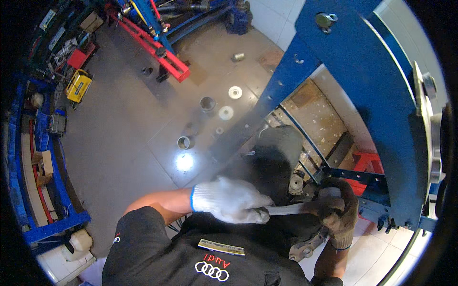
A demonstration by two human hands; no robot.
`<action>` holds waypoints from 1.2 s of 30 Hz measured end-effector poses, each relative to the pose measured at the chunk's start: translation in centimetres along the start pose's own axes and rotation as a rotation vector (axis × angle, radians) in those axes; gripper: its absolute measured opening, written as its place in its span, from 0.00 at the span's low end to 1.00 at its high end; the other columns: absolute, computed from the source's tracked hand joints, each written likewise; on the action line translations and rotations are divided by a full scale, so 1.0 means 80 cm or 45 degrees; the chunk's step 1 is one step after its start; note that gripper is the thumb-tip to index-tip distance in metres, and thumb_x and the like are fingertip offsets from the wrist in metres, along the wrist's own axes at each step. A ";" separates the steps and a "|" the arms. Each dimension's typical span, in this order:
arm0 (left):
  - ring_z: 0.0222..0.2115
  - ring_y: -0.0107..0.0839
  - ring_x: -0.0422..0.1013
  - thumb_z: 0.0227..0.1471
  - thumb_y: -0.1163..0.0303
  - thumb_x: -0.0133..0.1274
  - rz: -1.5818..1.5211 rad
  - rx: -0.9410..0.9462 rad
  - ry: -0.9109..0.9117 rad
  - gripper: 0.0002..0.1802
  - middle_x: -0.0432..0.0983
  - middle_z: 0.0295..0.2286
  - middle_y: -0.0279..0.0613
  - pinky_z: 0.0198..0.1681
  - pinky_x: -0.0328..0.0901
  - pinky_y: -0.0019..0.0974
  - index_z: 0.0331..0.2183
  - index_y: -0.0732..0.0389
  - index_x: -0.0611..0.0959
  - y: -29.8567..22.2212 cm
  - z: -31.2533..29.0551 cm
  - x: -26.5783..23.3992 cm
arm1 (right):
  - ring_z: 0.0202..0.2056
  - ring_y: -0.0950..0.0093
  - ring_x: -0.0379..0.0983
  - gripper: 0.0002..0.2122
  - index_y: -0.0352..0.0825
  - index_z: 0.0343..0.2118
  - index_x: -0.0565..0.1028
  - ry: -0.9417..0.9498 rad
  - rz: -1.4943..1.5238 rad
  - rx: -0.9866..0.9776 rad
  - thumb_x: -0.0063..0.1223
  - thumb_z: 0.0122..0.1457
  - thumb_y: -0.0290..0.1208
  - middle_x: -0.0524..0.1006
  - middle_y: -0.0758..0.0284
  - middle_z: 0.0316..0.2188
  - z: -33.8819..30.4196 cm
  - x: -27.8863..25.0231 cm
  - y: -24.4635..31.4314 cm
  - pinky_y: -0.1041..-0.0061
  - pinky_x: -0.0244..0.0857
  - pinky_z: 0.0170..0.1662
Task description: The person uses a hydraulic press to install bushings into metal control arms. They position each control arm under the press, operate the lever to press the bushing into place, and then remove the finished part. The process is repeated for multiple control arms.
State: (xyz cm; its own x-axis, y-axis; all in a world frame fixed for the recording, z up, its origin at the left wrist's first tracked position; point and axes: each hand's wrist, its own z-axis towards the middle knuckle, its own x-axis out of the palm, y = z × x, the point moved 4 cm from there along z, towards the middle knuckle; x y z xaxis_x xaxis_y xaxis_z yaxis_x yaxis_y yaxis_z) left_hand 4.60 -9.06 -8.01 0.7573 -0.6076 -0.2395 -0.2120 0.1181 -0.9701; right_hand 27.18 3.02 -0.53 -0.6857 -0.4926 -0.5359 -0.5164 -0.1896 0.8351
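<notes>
1. Grey-brown tiled floor (114,128), bearing one bright round patch of light (184,161).
2. White tiled wall (274,16) rises beyond it.
3. Blue metal shelving (57,228) lines the left side, curved by the lens.

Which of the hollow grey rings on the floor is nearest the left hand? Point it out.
The ring beside the bright light spot; the ring farther up the picture is farther from the left hand.

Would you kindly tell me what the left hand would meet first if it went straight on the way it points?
Moving along the tool handle it grips, the left hand would likely meet the brown-gloved right hand first, though depth is unclear.
</notes>
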 end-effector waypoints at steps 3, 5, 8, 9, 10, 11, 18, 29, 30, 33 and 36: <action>0.33 0.58 0.76 0.64 0.52 0.48 -0.035 -0.051 -0.002 0.20 0.79 0.28 0.57 0.37 0.68 0.57 0.43 0.59 0.81 0.016 -0.001 0.009 | 0.40 0.69 0.79 0.43 0.30 0.45 0.78 -0.051 -0.089 0.096 0.73 0.34 0.65 0.82 0.63 0.37 -0.008 0.018 -0.023 0.68 0.73 0.44; 0.32 0.57 0.76 0.63 0.52 0.50 -0.001 -0.067 -0.046 0.19 0.79 0.28 0.56 0.36 0.69 0.56 0.42 0.58 0.81 0.026 -0.002 0.008 | 0.40 0.69 0.79 0.42 0.30 0.46 0.78 -0.120 -0.031 0.028 0.74 0.36 0.64 0.82 0.63 0.38 -0.010 0.026 -0.031 0.69 0.73 0.42; 0.32 0.55 0.76 0.60 0.52 0.54 0.141 -0.041 -0.213 0.19 0.79 0.27 0.54 0.35 0.71 0.54 0.41 0.57 0.81 0.038 -0.004 0.006 | 0.40 0.70 0.78 0.40 0.30 0.46 0.78 -0.209 0.107 0.170 0.74 0.38 0.60 0.81 0.64 0.40 -0.016 0.021 -0.053 0.71 0.73 0.42; 0.31 0.55 0.77 0.59 0.52 0.56 0.200 0.002 -0.319 0.21 0.80 0.29 0.53 0.35 0.72 0.54 0.45 0.58 0.81 0.044 -0.004 0.004 | 0.40 0.71 0.78 0.39 0.30 0.47 0.78 -0.240 0.163 0.248 0.75 0.38 0.59 0.81 0.64 0.40 -0.019 0.014 -0.061 0.72 0.73 0.41; 0.32 0.55 0.77 0.58 0.52 0.57 0.260 0.023 -0.446 0.23 0.80 0.31 0.52 0.35 0.72 0.53 0.47 0.59 0.81 0.054 -0.009 0.000 | 0.40 0.71 0.77 0.37 0.29 0.48 0.77 -0.256 0.006 -0.146 0.72 0.43 0.56 0.80 0.63 0.42 -0.020 0.006 -0.053 0.74 0.73 0.42; 0.33 0.55 0.77 0.58 0.52 0.58 0.325 0.033 -0.566 0.25 0.80 0.33 0.52 0.36 0.72 0.53 0.49 0.59 0.80 0.067 -0.013 -0.003 | 0.40 0.70 0.77 0.36 0.28 0.48 0.76 -0.324 0.019 -0.064 0.71 0.45 0.56 0.80 0.63 0.42 -0.024 -0.008 -0.063 0.74 0.73 0.42; 0.45 0.53 0.77 0.59 0.45 0.52 0.265 -1.268 -1.080 0.30 0.81 0.43 0.59 0.50 0.69 0.49 0.48 0.63 0.82 0.288 -0.143 -0.015 | 0.39 0.66 0.74 0.34 0.26 0.49 0.73 -0.723 -0.543 -0.003 0.40 0.66 0.61 0.75 0.56 0.42 -0.078 -0.122 -0.100 0.70 0.71 0.39; 0.45 0.55 0.76 0.56 0.51 0.55 0.387 -1.374 -0.652 0.29 0.79 0.44 0.59 0.50 0.70 0.54 0.52 0.59 0.77 0.458 -0.123 0.055 | 0.39 0.65 0.76 0.24 0.25 0.52 0.72 -1.034 -1.200 -0.241 0.38 0.72 0.45 0.78 0.57 0.43 -0.108 -0.126 -0.013 0.67 0.73 0.38; 0.44 0.55 0.77 0.56 0.53 0.55 0.431 -1.393 -0.734 0.28 0.79 0.44 0.59 0.50 0.70 0.54 0.54 0.58 0.75 0.462 -0.113 0.048 | 0.30 0.70 0.76 0.20 0.22 0.51 0.72 -1.146 -1.153 -0.359 0.40 0.72 0.38 0.80 0.60 0.38 -0.105 -0.123 -0.004 0.70 0.71 0.33; 0.42 0.56 0.77 0.57 0.58 0.53 0.507 -1.445 -0.935 0.28 0.78 0.44 0.58 0.47 0.71 0.55 0.58 0.53 0.71 0.477 -0.088 0.016 | 0.28 0.71 0.76 0.22 0.21 0.53 0.71 -1.170 -0.793 -0.352 0.40 0.71 0.39 0.80 0.59 0.39 -0.096 -0.122 0.011 0.75 0.71 0.33; 0.44 0.57 0.76 0.58 0.67 0.48 0.503 -1.418 -1.073 0.29 0.75 0.48 0.59 0.48 0.71 0.56 0.61 0.44 0.69 0.494 -0.070 -0.026 | 0.31 0.69 0.78 0.19 0.25 0.52 0.73 -1.239 -1.621 0.035 0.43 0.69 0.37 0.80 0.61 0.32 -0.092 -0.116 0.025 0.73 0.72 0.37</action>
State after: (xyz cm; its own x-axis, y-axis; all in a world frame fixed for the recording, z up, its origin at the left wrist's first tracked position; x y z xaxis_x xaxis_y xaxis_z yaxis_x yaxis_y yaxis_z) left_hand -8.82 -7.56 -45.66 0.5847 -0.0013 -0.8112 -0.5525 -0.7329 -0.3970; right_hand 36.31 1.00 7.01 0.1328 0.6720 -0.7286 -0.9812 -0.0148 -0.1924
